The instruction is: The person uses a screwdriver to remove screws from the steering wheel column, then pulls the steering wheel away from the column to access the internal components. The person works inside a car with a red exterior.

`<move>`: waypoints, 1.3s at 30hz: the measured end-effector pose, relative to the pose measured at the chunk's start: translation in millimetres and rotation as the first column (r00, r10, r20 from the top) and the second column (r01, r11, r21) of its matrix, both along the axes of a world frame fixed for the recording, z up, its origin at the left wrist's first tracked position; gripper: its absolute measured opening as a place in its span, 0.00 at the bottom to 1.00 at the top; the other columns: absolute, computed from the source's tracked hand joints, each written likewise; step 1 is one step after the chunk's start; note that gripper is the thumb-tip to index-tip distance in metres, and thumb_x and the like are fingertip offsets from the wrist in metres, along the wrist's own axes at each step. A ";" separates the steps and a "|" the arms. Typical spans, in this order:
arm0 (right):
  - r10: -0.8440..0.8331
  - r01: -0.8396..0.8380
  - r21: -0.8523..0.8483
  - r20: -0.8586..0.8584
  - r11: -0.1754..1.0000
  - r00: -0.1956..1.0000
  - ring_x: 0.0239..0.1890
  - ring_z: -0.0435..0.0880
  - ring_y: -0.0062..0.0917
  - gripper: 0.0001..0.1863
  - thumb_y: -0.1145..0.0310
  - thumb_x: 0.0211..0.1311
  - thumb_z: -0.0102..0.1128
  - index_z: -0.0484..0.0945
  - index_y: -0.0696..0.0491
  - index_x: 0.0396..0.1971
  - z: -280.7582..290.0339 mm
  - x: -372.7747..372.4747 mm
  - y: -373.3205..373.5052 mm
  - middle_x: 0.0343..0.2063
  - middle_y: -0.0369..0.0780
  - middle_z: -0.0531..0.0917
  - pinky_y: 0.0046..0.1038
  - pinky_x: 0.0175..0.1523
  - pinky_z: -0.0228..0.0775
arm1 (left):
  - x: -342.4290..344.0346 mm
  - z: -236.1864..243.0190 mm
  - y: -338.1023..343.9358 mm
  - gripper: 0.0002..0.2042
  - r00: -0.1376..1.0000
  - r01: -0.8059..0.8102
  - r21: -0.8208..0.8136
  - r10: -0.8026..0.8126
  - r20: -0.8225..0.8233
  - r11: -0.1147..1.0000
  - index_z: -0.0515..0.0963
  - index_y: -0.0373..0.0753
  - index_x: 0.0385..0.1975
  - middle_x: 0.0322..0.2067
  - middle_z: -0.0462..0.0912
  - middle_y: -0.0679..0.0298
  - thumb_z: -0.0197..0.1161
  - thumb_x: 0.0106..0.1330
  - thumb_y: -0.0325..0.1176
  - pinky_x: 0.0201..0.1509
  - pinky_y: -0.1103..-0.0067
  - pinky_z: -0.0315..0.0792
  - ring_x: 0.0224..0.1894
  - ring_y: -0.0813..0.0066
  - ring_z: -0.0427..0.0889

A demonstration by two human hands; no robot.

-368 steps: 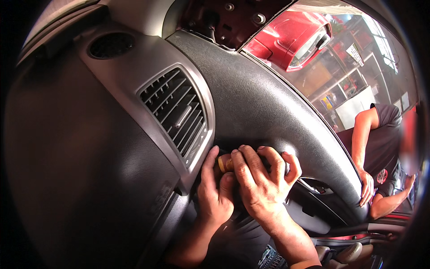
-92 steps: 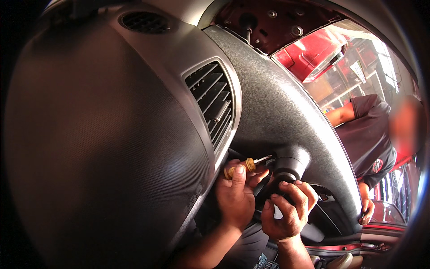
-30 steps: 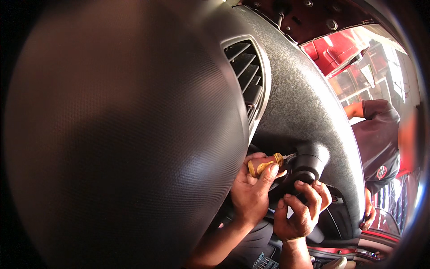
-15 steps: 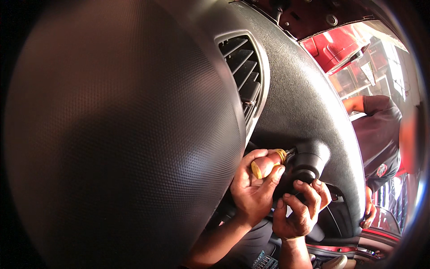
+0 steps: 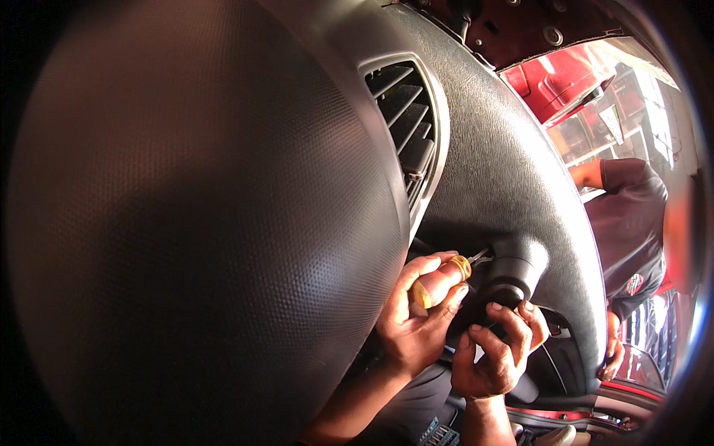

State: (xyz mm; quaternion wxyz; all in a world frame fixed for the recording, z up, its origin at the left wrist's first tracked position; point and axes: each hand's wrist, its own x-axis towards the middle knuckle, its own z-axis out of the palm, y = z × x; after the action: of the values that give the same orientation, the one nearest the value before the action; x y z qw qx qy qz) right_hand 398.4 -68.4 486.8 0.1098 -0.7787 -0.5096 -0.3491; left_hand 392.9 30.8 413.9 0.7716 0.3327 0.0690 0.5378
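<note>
My left hand (image 5: pixel 415 327) is closed around a stubby screwdriver (image 5: pixel 440 284) with a yellow and reddish handle. Its short metal shaft points up and right toward the base of a round black housing (image 5: pixel 513 273) on the dashboard. The tip sits at a dark gap beside that housing; whether it touches a screw I cannot make out. Just below, my right hand (image 5: pixel 497 353) has its fingers curled at the edge of a black plastic trim piece (image 5: pixel 470 320), gripping it close under the housing.
A large dark textured panel (image 5: pixel 245 223) fills the left side. An air vent (image 5: pixel 405 119) sits in the black dashboard (image 5: pixel 491 149). At right, another person in a dark shirt (image 5: pixel 632 223) stands near the red car body. A tool set (image 5: pixel 439 432) shows at the bottom.
My left hand and the screwdriver handle have shifted slightly left, and more of the metal shaft now shows. My right hand stays nearly in place.
</note>
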 end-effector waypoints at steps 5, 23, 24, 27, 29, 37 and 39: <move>-0.002 0.002 0.002 0.000 1.000 1.000 0.57 0.71 0.43 0.11 0.73 0.46 0.68 0.81 0.47 0.32 -0.5 0.4 -0.5 0.43 0.41 0.84 0.46 0.61 0.62 | 2.6 3.5 2.2 0.22 0.990 0.133 -0.120 -0.126 0.066 0.984 0.69 0.32 0.53 0.50 0.81 0.49 0.68 0.61 0.18 0.59 0.71 0.76 0.52 0.65 0.81; -0.227 0.280 -0.178 0.270 0.943 0.936 0.65 0.60 0.51 0.24 0.70 0.49 0.66 0.80 0.48 0.51 25.7 7.9 33.2 0.64 0.54 0.65 0.53 0.68 0.53 | -8.1 -7.5 10.1 0.22 0.936 0.321 -0.054 -0.308 0.172 0.946 0.66 0.33 0.55 0.55 0.76 0.44 0.63 0.63 0.15 0.62 0.69 0.73 0.56 0.62 0.78; -0.226 0.280 -0.182 0.272 0.942 0.935 0.65 0.61 0.51 0.23 0.71 0.48 0.67 0.82 0.46 0.48 24.0 13.5 33.1 0.63 0.53 0.66 0.52 0.67 0.54 | -7.3 -5.5 12.1 0.23 0.947 0.287 -0.008 -0.283 0.156 0.958 0.65 0.33 0.57 0.53 0.77 0.44 0.63 0.63 0.15 0.61 0.69 0.74 0.56 0.62 0.79; -0.157 0.198 -0.139 0.261 0.970 0.953 0.62 0.62 0.48 0.21 0.71 0.44 0.69 0.84 0.42 0.43 13.9 25.8 34.7 0.61 0.48 0.68 0.49 0.65 0.57 | -3.7 -11.3 12.2 0.26 0.990 0.118 0.112 -0.126 0.061 0.987 0.63 0.32 0.61 0.52 0.78 0.45 0.64 0.64 0.18 0.60 0.70 0.75 0.54 0.62 0.80; -0.126 0.158 -0.092 0.286 0.983 0.950 0.60 0.63 0.46 0.20 0.67 0.42 0.72 0.85 0.38 0.40 9.9 32.8 32.2 0.58 0.45 0.69 0.48 0.63 0.59 | 0.1 -9.2 7.3 0.28 0.996 0.077 0.089 -0.081 0.039 0.993 0.59 0.30 0.64 0.50 0.80 0.45 0.64 0.66 0.20 0.59 0.70 0.75 0.52 0.62 0.81; -0.127 0.135 -0.014 0.257 0.991 0.958 0.58 0.68 0.47 0.15 0.70 0.40 0.72 0.82 0.40 0.32 3.8 33.3 32.7 0.53 0.45 0.72 0.49 0.61 0.64 | 13.3 -6.3 8.8 0.24 0.992 -0.082 0.141 0.067 0.106 0.987 0.65 0.33 0.61 0.49 0.81 0.44 0.63 0.66 0.19 0.55 0.69 0.78 0.50 0.60 0.83; -0.132 0.135 0.008 0.266 0.991 0.955 0.58 0.69 0.48 0.15 0.72 0.40 0.72 0.81 0.42 0.31 4.2 31.3 35.5 0.53 0.45 0.73 0.49 0.61 0.65 | 16.3 -7.0 10.4 0.21 0.987 -0.076 0.114 0.058 0.149 0.991 0.68 0.32 0.58 0.50 0.80 0.44 0.64 0.66 0.19 0.55 0.68 0.79 0.50 0.59 0.83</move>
State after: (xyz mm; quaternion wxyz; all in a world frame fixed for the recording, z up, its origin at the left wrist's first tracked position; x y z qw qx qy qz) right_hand 429.8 -32.9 491.0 0.0125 -0.7580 -0.4678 -0.4544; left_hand 409.2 41.2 406.9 0.7348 0.3357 -0.0083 0.5894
